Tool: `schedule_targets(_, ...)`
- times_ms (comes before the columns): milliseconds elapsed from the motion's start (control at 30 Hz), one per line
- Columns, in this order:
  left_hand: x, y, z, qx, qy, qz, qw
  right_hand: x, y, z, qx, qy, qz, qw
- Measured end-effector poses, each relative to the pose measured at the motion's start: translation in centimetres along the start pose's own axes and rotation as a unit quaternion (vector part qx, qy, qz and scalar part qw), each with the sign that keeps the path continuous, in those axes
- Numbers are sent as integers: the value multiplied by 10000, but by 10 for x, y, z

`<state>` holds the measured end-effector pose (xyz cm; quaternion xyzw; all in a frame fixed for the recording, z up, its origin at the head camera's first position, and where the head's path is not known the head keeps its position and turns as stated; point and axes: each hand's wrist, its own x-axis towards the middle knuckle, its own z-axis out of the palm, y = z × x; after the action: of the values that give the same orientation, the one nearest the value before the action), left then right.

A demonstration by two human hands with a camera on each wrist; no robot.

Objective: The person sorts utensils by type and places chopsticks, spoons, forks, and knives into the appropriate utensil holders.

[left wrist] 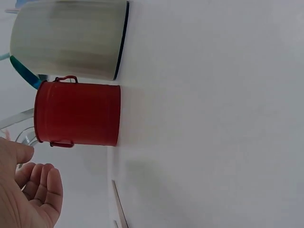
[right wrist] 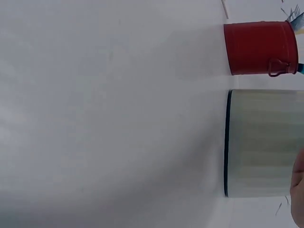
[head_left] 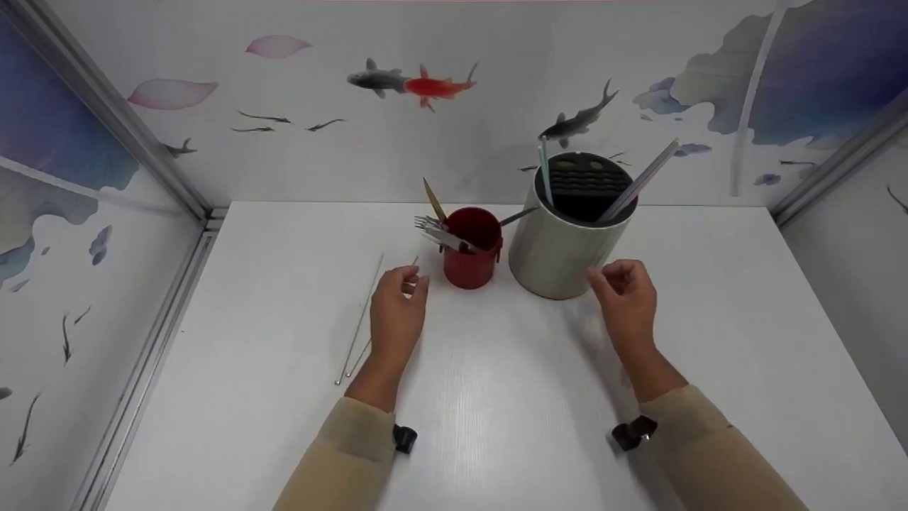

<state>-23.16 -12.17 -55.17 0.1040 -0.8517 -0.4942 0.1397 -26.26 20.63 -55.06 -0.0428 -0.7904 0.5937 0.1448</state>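
Note:
My left hand hovers just left of a small red bucket, its fingers loosely curled with nothing between them. Forks and other utensils lean out of that bucket, which has small side handles. To the right stands a large pale grey cylinder with a black insert inside. My right hand is at the cylinder's right front side, fingers loosely bent and empty; the right wrist view shows only part of this hand. In the left wrist view, the left hand has its thumb apart from the fingers.
Thin sticks with small round ends lie left of my left hand, partly hidden by it. A light blue stick and a pale translucent one lean in the cylinder. Behind the white table rises a wall painted with fish.

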Motion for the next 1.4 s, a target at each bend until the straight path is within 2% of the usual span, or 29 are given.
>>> schedule_targets(67,0,-5,-3,116,-40,-98,9999,6,2,-3,-139,288,59,9995)
schedule_targets(133,-1,-9,-5,268,-97,-205,9994,12,4,-5,-245,382,112,9989)
schedule_targets(200,-1,-13,-8,467,-134,-294,9984,19,8,-7,-311,199,172,9992)
schedule_targets(400,-4,-26,-15,954,-310,-615,9931,36,25,-9,-456,-725,382,9956)
schedule_targets(633,-8,-37,-22,1514,-572,-911,9826,45,43,-11,-104,-968,626,9933)
schedule_targets(800,-8,-42,-25,1845,-631,-966,9760,45,48,-10,-35,-1160,782,9902)
schedule_targets(1100,-2,-46,-25,2187,-695,-1018,9680,44,35,-6,199,-1344,998,9857)
schedule_targets(1400,0,-44,-26,2493,-917,-958,9593,49,37,1,234,-1477,846,9851)
